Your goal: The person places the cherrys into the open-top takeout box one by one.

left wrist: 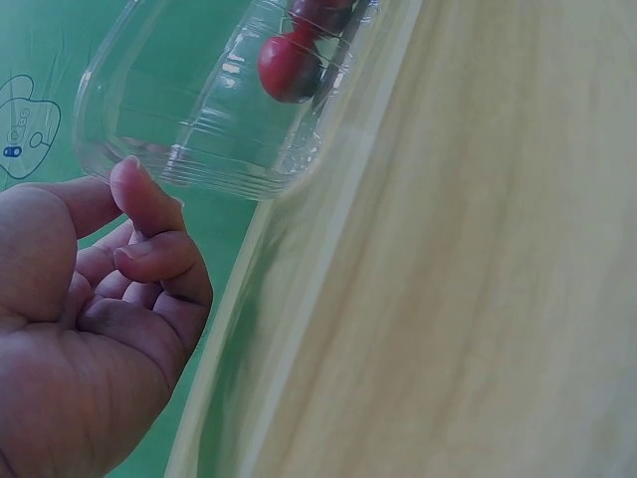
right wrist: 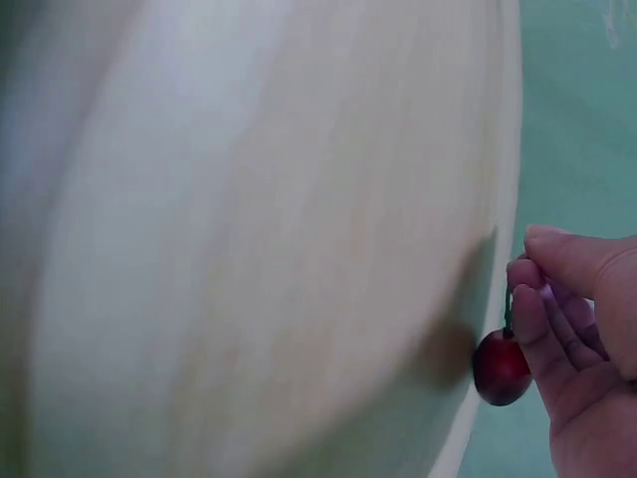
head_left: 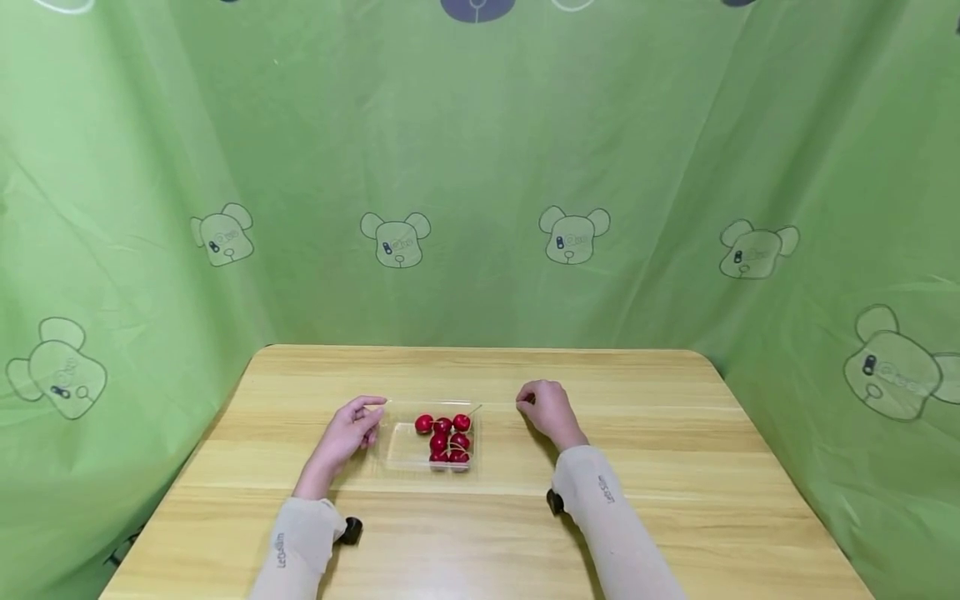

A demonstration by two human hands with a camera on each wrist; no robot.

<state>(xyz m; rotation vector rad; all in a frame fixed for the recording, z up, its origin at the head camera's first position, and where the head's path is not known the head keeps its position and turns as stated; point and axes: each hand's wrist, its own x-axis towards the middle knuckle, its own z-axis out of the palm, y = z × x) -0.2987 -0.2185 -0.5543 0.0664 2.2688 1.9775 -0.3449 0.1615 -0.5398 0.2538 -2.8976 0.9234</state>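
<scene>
A clear plastic container (head_left: 405,473) rests on the table, with several red cherries (head_left: 438,442) gathered in its right half. At the container's left edge is my left hand (head_left: 352,429). Its thumb and index finger pinch the rim (left wrist: 129,164) near a corner, while the other fingers curl loosely below. To the right of the container, my right hand (head_left: 551,410) holds a single dark red cherry (right wrist: 502,368). Thumb and fingertips pinch the cherry's green stem, and the fruit hangs beneath them. That cherry is hidden behind the hand in the head view.
The light wood table (head_left: 480,542) has rounded far corners. A green curtain (head_left: 480,167) with bear-head prints surrounds its back and sides. Both sleeves (head_left: 607,508) carry a small black device at the wrist.
</scene>
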